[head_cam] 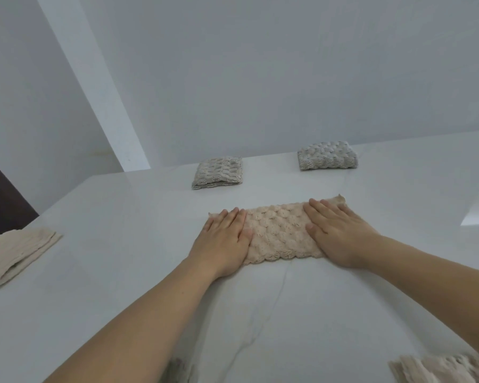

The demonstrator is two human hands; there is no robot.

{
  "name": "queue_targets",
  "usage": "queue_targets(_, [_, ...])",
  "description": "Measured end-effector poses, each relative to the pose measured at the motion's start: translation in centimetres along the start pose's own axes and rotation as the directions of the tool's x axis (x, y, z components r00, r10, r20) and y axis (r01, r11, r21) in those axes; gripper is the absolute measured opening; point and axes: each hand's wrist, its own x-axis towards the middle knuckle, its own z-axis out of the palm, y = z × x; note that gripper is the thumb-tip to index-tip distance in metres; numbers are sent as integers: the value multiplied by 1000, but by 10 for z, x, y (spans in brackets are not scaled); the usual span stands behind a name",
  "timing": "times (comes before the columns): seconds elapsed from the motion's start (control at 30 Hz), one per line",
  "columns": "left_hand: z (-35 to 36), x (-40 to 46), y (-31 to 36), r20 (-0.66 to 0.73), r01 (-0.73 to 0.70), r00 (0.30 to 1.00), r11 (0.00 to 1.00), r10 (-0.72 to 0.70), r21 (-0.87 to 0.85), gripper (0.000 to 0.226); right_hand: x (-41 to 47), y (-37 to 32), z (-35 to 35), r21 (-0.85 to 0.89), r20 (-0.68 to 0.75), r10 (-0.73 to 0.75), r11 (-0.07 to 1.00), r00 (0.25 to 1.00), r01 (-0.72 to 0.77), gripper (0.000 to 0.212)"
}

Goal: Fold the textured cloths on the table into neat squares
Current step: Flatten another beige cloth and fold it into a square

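L hand [223,239] & R hand [339,234] flat, fingers straight, pressing beige cloth [280,233], prob. folded once.

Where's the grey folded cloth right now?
In the head view, the grey folded cloth lies at the table's far edge by the wall, right of the beige folded cloth.

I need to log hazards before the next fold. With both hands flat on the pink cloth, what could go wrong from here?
The pink cloth is a long strip; its far right corner sticks out past the right hand, so folding now may give uneven edges. If the left hand lifts, the bumpy fabric could spring open. The smooth white table may let it slide.
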Motion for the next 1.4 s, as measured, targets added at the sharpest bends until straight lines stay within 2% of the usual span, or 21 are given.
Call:
queue_targets(0.1, [-5,-7,0,22,35,999,996,-37,82,60,0,1,-6,-4,41,41,999,998,-41,59])
queue_targets(0.17, [-17,-1,10,-45,17,999,992,-12,122,60,4,-7,-16,2,8,30,1000,1000,-30,58])
queue_targets(0.27, [-29,15,33,-124,-45,991,999,41,-30,56,10,-20,-21,62,-63,-28,998,998,32,56])
queue_targets(0.37, [-6,12,49,-20,-106,994,994,106,1,56,10,-23,-5,55,-29,-34,998,999,35,56])
queue_targets(0.67, [4,10,46,-12,-84,996,996,84,25,56,9,-20,0,50,-40,-32,998,999,34,55])
queue_targets(0.87, [-3,-10,-6,23,31,999,999,-31,10,56,-5,9,0,7,-8,-18,1000,1000,18,59])
queue_targets(0.97, [-14,-18,-18,77,94,992,991,-101,91,57,-4,10,-11,-57,26,9,998,1000,-8,60])
queue_targets(1.03, [-23,-11,-4,37,78,996,993,-82,91,58,4,2,-22,-69,-40,-21,997,999,18,59])
queue_targets(1.1, [-26,-1,22,-32,21,999,1000,-22,-5,57,12,-11,-27,12,-109,-34,999,993,36,58])
queue_targets(1.2, [-11,6,51,-18,-67,998,997,66,-36,57,9,-25,-10,30,-46,-33,999,998,35,59])
queue_targets(1.4, [1,6,14,15,-9,1000,1000,9,-8,57,1,-4,1,6,-27,-32,999,999,32,59])
